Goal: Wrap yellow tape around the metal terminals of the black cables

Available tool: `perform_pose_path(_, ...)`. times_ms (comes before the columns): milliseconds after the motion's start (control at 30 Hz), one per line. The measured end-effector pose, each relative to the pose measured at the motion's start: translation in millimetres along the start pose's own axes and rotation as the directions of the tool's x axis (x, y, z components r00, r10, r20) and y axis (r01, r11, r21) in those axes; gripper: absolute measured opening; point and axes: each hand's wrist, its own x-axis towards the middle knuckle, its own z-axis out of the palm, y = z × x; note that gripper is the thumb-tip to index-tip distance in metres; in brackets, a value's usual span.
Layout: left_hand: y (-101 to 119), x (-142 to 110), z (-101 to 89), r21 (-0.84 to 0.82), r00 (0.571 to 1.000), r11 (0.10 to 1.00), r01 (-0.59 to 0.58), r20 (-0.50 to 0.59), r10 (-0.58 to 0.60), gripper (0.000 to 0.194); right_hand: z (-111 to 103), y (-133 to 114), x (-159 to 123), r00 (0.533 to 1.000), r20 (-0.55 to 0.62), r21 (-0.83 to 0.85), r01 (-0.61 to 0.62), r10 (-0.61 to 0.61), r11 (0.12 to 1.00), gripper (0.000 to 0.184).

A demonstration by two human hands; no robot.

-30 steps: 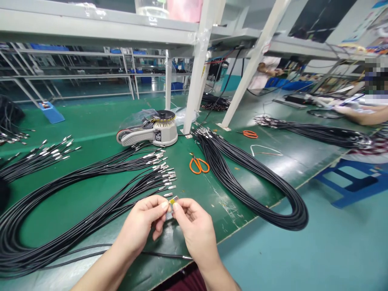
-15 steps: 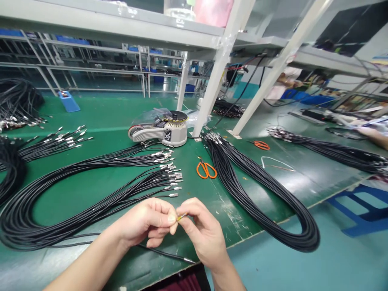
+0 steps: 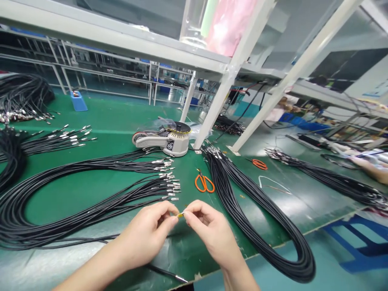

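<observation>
The left hand (image 3: pixel 148 232) and right hand (image 3: pixel 214 232) had parted slightly, each still pinching the small yellow strip (image 3: pixel 180 215), above the green desk (image 3: pixel 112 113) near its front edge; green surface showed between them and the orange-handled scissors (image 3: pixel 204 183).

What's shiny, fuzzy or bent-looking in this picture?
In the head view, the posts lean, probably from camera tilt and wide-angle stretch; pale glare washes the green tabletop at lower left and right; the far shelves look soft; the yellow piece between the left hand and right hand is too small to make out clearly.
</observation>
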Motion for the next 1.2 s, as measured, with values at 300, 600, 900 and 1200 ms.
perform_pose_path(300,-0.5,1.2,10.4,0.056,0.983,0.989,-0.134,0.132,0.126,0.024,-15.0,-13.4,-13.3,0.985,0.160,-0.190,-0.039,0.070,0.981,0.012)
perform_pose_path(600,2.1,-12.0,-17.7,0.116,0.997,0.990,0.076,0.012,-0.078,0.034,-10.7,1.6,-11.2,0.997,0.015,-0.165,-0.069,0.073,0.984,0.018)
perform_pose_path(900,-20.8,-37.1,-14.9,0.231,0.996,0.970,0.077,0.035,-0.087,0.024,-11.9,4.5,-11.7,0.993,0.014,-0.108,-0.116,0.118,0.987,0.020)
perform_pose_path(1200,-4.1,-16.9,-0.8,0.154,0.982,0.985,0.072,0.165,-0.098,0.022,-9.4,0.5,-22.8,0.984,0.037,-0.071,-0.174,0.177,0.982,0.017)
